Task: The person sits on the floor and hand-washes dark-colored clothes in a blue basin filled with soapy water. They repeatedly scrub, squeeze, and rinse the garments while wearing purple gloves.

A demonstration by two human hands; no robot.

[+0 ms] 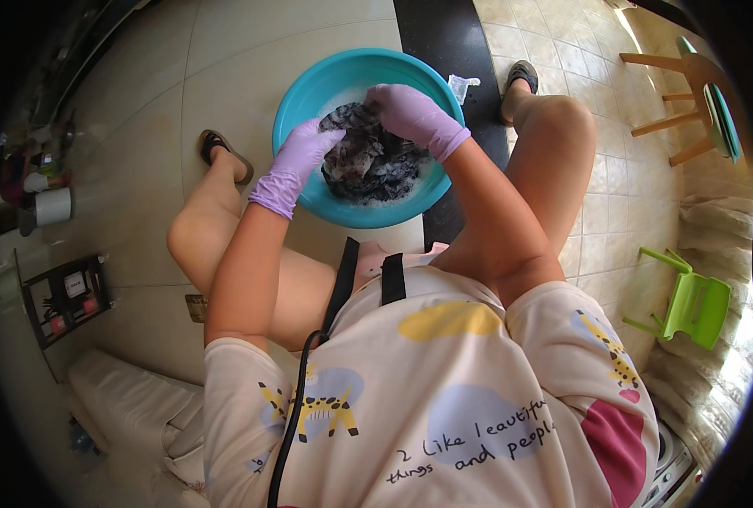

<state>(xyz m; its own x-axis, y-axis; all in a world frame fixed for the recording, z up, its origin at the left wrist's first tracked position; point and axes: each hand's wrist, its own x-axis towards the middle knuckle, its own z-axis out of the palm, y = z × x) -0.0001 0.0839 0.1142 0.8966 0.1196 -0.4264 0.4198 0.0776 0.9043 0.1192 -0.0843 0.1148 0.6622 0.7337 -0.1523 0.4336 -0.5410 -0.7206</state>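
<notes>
A round turquoise plastic basin stands on the floor between my feet. In it lies dark wet cloth with white suds around and on it. My left hand, in a lilac glove, grips the cloth at its left side, thumb over a fold. My right hand, in a matching glove, reaches over the basin's right part with its fingers closed on the cloth's upper edge. The fingertips of my right hand are partly hidden by the glove and cloth.
A clear plastic piece lies on the black floor strip by the basin. A green chair and a wooden chair stand at right. A black rack is at left, a pale sofa at lower left. Further left is another person.
</notes>
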